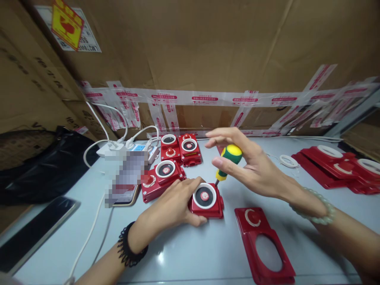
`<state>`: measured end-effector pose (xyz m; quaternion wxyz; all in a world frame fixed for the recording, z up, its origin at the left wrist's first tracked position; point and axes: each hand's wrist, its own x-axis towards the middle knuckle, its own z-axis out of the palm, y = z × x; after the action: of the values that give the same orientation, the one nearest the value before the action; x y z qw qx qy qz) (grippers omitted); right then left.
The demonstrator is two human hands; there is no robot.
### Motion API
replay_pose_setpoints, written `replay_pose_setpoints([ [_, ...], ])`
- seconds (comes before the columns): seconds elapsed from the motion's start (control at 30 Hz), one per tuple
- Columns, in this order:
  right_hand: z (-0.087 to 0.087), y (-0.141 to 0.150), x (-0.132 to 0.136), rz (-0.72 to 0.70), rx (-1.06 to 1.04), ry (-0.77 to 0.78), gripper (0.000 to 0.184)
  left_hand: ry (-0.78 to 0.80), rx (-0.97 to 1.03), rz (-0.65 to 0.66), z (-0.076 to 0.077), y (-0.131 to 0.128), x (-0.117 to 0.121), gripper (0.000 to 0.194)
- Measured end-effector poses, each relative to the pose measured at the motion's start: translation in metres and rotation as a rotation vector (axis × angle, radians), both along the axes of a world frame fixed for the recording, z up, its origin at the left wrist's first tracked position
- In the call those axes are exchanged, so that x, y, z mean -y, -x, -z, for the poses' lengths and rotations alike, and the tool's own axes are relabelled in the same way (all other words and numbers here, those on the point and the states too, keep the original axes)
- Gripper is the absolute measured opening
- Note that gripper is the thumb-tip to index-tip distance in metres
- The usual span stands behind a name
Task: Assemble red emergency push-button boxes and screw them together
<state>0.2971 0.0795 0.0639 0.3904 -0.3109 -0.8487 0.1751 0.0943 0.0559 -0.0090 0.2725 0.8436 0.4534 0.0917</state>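
Note:
My left hand (175, 204) is wrapped around the left part of a red alarm box (218, 211) with a white ring and black round speaker, pressing it to the table. Between the thumb and fingers of my right hand (252, 166) is a screwdriver (231, 154) with a yellow and green handle. Its tip meets the upper right corner of that box, though the screw itself is too small to see. A loose red cover (261, 241) with a large round hole lies in front of my right wrist.
Several more red alarm boxes (170, 148) stand behind my left hand. Red covers (335, 166) and a white ring (288, 160) lie at right. A phone (127, 198), a power strip (111, 149) with white cables and a dark flat device (35, 233) are at left. Cardboard (190, 47) walls the back.

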Motion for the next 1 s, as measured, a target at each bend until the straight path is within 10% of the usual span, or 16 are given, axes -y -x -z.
replay_pose_setpoints([
  [0.33,-0.015,-0.017,0.012,-0.216,0.164,0.19,0.02,0.024,0.005,0.01,0.001,0.0,0.0,0.06],
  [0.6,0.001,0.003,-0.007,0.273,0.008,-0.114,0.043,0.028,-0.033,-0.017,-0.001,-0.001,0.0,0.052],
  [0.77,0.01,0.007,-0.008,0.331,-0.033,-0.154,0.041,0.033,-0.029,-0.017,-0.003,-0.001,0.0,0.052],
  [1.0,-0.001,-0.007,0.005,-0.025,0.053,0.02,0.024,0.043,-0.021,-0.011,-0.005,-0.001,0.001,0.049],
])
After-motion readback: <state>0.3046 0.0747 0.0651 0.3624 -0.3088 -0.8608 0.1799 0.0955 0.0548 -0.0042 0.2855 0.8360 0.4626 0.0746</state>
